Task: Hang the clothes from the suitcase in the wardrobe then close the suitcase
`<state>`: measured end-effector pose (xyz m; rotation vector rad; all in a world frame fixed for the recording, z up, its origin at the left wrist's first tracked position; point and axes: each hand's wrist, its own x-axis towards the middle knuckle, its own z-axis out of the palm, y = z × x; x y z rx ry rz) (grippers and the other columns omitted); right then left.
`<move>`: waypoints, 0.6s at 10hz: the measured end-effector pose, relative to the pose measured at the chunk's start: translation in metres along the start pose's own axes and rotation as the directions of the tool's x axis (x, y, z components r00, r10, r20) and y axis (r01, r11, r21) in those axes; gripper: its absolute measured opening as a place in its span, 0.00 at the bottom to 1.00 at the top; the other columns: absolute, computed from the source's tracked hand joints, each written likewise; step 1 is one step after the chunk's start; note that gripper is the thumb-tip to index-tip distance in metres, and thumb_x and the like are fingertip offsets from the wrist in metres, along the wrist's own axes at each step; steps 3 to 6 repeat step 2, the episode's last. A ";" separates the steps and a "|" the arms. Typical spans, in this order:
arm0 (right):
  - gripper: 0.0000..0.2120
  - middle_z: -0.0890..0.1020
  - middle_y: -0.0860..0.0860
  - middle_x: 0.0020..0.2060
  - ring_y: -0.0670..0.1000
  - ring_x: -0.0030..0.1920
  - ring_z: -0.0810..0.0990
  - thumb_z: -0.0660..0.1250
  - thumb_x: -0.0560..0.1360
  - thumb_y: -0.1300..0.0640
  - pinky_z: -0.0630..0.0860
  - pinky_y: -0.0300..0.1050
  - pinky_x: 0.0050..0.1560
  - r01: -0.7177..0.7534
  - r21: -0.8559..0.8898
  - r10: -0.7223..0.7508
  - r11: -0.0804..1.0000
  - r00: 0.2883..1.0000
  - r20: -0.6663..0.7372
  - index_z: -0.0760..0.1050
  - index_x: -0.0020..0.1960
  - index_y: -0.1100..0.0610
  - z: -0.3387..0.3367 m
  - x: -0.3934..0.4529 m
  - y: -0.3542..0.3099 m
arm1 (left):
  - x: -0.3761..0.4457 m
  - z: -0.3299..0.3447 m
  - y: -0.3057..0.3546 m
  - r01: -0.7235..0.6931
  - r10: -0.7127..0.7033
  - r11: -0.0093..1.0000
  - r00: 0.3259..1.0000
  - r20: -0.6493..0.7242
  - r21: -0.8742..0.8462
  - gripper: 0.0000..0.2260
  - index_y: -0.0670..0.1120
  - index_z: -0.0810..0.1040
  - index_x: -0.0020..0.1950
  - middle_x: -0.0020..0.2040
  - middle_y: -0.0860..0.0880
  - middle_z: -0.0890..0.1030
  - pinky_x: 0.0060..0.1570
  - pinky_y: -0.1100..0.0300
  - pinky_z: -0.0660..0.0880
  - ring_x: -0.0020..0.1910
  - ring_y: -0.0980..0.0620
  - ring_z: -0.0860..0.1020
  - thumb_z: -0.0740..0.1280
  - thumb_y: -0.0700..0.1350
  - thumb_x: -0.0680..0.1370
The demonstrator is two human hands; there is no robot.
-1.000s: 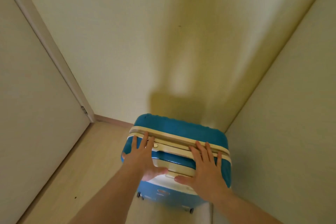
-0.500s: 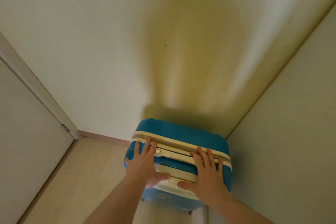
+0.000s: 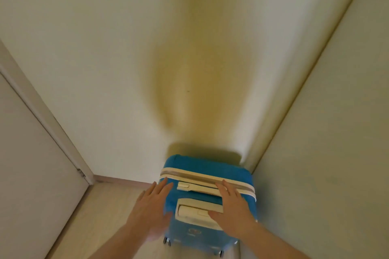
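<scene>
A blue hard-shell suitcase [image 3: 202, 166] with cream trim stands upright and closed on its wheels, in the corner between the back wall and the right wall. My left hand [image 3: 150, 210] lies flat with straight fingers against the suitcase's left side. My right hand [image 3: 233, 210] rests flat with spread fingers on its top, over the cream handles. Neither hand grips anything. No clothes and no wardrobe are in view.
A pale door [image 3: 31, 174] with its frame [image 3: 48, 124] stands at the left. A cream back wall [image 3: 126, 69] and right wall [image 3: 336, 153] meet behind the suitcase. Light wooden floor [image 3: 101, 216] lies left of the suitcase.
My left hand has slid off the suitcase's top to its left side, uncovering the cream handles. The right hand stays on top. The view has tilted and drawn closer.
</scene>
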<state>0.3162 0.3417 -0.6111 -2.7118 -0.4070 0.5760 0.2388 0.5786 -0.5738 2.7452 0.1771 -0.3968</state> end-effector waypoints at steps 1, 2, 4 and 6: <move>0.37 0.55 0.45 0.80 0.50 0.79 0.57 0.66 0.78 0.42 0.58 0.47 0.79 0.034 0.080 -0.028 0.996 0.997 -0.074 0.50 0.80 0.43 -0.038 -0.055 -0.039 | -0.050 -0.056 0.011 -0.061 0.058 0.998 0.991 -0.118 -0.024 0.30 0.61 0.49 0.81 0.82 0.60 0.45 0.79 0.55 0.48 0.81 0.53 0.48 0.61 0.54 0.83; 0.35 0.55 0.44 0.80 0.48 0.80 0.56 0.66 0.80 0.46 0.56 0.44 0.79 0.077 0.137 -0.058 0.988 0.989 -0.135 0.51 0.80 0.44 -0.081 -0.113 -0.081 | -0.105 -0.111 0.025 -0.139 0.133 0.990 0.969 -0.208 -0.014 0.28 0.62 0.53 0.79 0.81 0.62 0.46 0.78 0.55 0.51 0.81 0.54 0.50 0.62 0.54 0.82; 0.35 0.55 0.44 0.80 0.48 0.80 0.56 0.66 0.80 0.46 0.56 0.44 0.79 0.077 0.137 -0.058 0.988 0.989 -0.135 0.51 0.80 0.44 -0.081 -0.113 -0.081 | -0.105 -0.111 0.025 -0.139 0.133 0.990 0.969 -0.208 -0.014 0.28 0.62 0.53 0.79 0.81 0.62 0.46 0.78 0.55 0.51 0.81 0.54 0.50 0.62 0.54 0.82; 0.35 0.55 0.44 0.80 0.48 0.80 0.56 0.66 0.80 0.46 0.56 0.44 0.79 0.077 0.137 -0.058 0.988 0.989 -0.135 0.51 0.80 0.44 -0.081 -0.113 -0.081 | -0.105 -0.111 0.025 -0.139 0.133 0.990 0.969 -0.208 -0.014 0.28 0.62 0.53 0.79 0.81 0.62 0.46 0.78 0.55 0.51 0.81 0.54 0.50 0.62 0.54 0.82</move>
